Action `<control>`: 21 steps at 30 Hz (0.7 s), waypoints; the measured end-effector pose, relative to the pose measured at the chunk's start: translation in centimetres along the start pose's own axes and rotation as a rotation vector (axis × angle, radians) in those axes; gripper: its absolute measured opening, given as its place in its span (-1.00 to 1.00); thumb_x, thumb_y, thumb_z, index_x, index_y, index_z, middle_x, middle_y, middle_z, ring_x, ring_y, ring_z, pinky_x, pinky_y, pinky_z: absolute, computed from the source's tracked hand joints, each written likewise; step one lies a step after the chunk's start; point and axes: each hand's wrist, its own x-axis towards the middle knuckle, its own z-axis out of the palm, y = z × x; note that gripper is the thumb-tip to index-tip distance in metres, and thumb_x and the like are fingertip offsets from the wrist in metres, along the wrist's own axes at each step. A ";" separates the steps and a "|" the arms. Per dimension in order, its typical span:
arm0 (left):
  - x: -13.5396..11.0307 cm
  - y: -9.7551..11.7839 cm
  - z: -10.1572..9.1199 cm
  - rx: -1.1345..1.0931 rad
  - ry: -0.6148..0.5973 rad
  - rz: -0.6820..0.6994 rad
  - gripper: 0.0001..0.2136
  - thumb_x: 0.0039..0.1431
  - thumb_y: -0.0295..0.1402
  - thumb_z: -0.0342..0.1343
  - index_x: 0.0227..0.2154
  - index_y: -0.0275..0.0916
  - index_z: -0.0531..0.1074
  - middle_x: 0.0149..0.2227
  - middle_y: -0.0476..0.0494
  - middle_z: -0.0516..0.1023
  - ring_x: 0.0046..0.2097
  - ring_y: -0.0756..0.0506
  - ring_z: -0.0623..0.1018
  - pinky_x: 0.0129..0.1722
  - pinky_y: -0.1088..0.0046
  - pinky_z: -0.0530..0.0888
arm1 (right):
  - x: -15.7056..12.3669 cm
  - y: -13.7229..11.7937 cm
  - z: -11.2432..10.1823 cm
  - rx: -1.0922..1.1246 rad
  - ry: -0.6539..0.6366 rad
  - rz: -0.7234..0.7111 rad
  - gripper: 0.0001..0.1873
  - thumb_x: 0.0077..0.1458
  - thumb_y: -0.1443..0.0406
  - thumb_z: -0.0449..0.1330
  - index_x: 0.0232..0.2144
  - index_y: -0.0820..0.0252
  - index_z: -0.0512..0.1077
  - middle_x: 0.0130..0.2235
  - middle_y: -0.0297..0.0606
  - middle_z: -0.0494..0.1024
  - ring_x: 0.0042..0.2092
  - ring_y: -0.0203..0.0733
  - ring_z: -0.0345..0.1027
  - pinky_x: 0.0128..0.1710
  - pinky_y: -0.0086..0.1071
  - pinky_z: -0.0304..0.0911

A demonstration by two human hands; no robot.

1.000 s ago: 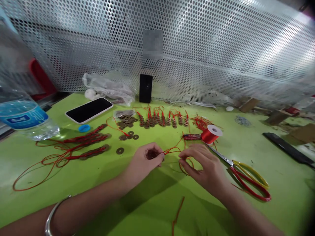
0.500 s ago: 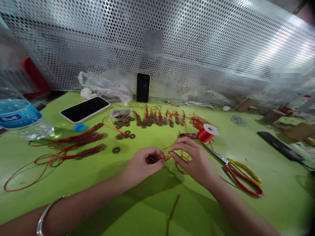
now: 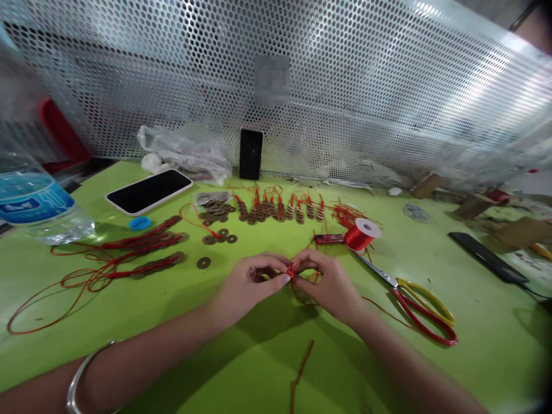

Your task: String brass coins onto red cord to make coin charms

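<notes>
Between my fingertips, in the middle of the head view, is a small looped bit of red cord [image 3: 290, 270]. My left hand [image 3: 254, 282] pinches it from the left, thumb against forefinger. From the right, my right hand [image 3: 325, 279] pinches the same cord, its fingertips almost touching the left ones. A length of the cord trails below and to the right of my right hand. One loose bronze coin [image 3: 203, 263] lies left of my left hand. Beyond the hands stands a row of coin strings [image 3: 263, 211] with red knots.
Scissors [image 3: 409, 293] and a red cord spool [image 3: 361, 234] lie at right. Strung coins [image 3: 146, 247], a white-edged phone [image 3: 149, 191] and a water bottle [image 3: 38, 201] are at left. Another phone [image 3: 250, 154] leans against the perforated metal screen [image 3: 328, 103]. A black bar [image 3: 487, 257] lies far right.
My right hand has moved slightly left and closed in on my left fingertips. The red cord is now bunched tightly between both hands, where before it stretched across a small gap.
</notes>
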 end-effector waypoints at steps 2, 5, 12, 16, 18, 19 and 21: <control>-0.1 0.1 0.1 -0.018 -0.004 -0.024 -0.89 -0.09 -0.35 0.24 -0.51 -0.28 0.50 -0.29 -0.17 0.54 -0.29 -0.06 0.48 -0.34 0.50 0.38 | 0.0 -0.1 0.2 0.011 0.037 0.035 -0.83 -0.11 0.40 0.17 -0.41 0.14 0.24 -0.44 -0.37 0.51 -0.33 -0.23 0.46 -0.36 -0.44 0.28; -0.2 0.1 0.2 -0.002 0.019 -0.068 -0.88 -0.13 -0.34 0.27 -0.53 -0.29 0.50 -0.36 -0.14 0.55 -0.37 -0.03 0.46 -0.40 0.51 0.36 | -0.2 -0.1 0.2 -0.003 0.032 0.046 -0.76 -0.11 0.39 0.18 -0.37 0.12 0.19 -0.42 -0.37 0.51 -0.32 -0.22 0.46 -0.38 -0.43 0.28; -0.1 0.4 0.1 -0.056 0.086 -0.065 -0.86 -0.17 -0.33 0.30 -0.55 -0.29 0.49 -0.40 -0.10 0.52 -0.35 -0.03 0.46 -0.33 0.50 0.37 | -0.7 -0.5 -0.1 -0.085 0.029 -0.142 -0.81 0.00 0.41 0.13 -0.26 0.18 0.36 -0.26 -0.26 0.52 -0.21 -0.24 0.42 -0.18 -0.35 0.30; 0.0 0.4 0.0 -0.047 0.073 -0.057 -0.85 -0.14 -0.31 0.29 -0.55 -0.29 0.48 -0.40 -0.09 0.49 -0.37 -0.01 0.44 -0.36 0.50 0.36 | -0.7 -0.1 0.1 -0.027 0.051 -0.089 -0.88 0.04 0.29 0.18 -0.31 0.18 0.44 -0.29 -0.25 0.56 -0.25 -0.22 0.43 -0.21 -0.35 0.33; 0.0 0.4 0.0 -0.039 0.071 -0.033 -0.85 -0.13 -0.31 0.28 -0.55 -0.28 0.48 -0.40 -0.08 0.48 -0.37 0.00 0.43 -0.38 0.51 0.34 | -0.6 0.0 0.2 0.005 0.069 -0.068 -0.89 0.04 0.27 0.19 -0.35 0.18 0.45 -0.33 -0.25 0.57 -0.28 -0.22 0.44 -0.24 -0.36 0.34; 0.0 0.4 0.0 -0.036 0.067 -0.019 -0.86 -0.13 -0.32 0.28 -0.56 -0.28 0.48 -0.40 -0.07 0.47 -0.37 -0.01 0.43 -0.37 0.51 0.34 | -0.6 0.0 0.2 0.017 0.077 -0.062 -0.89 0.04 0.27 0.20 -0.37 0.19 0.46 -0.35 -0.25 0.57 -0.30 -0.22 0.45 -0.26 -0.37 0.35; 0.0 0.3 0.0 -0.031 0.064 0.003 -0.87 -0.13 -0.34 0.27 -0.56 -0.28 0.47 -0.40 -0.07 0.46 -0.35 -0.01 0.43 -0.35 0.50 0.34 | -0.5 -0.2 0.1 0.037 0.076 -0.053 -0.90 0.04 0.28 0.19 -0.38 0.20 0.46 -0.37 -0.25 0.57 -0.32 -0.23 0.45 -0.29 -0.40 0.36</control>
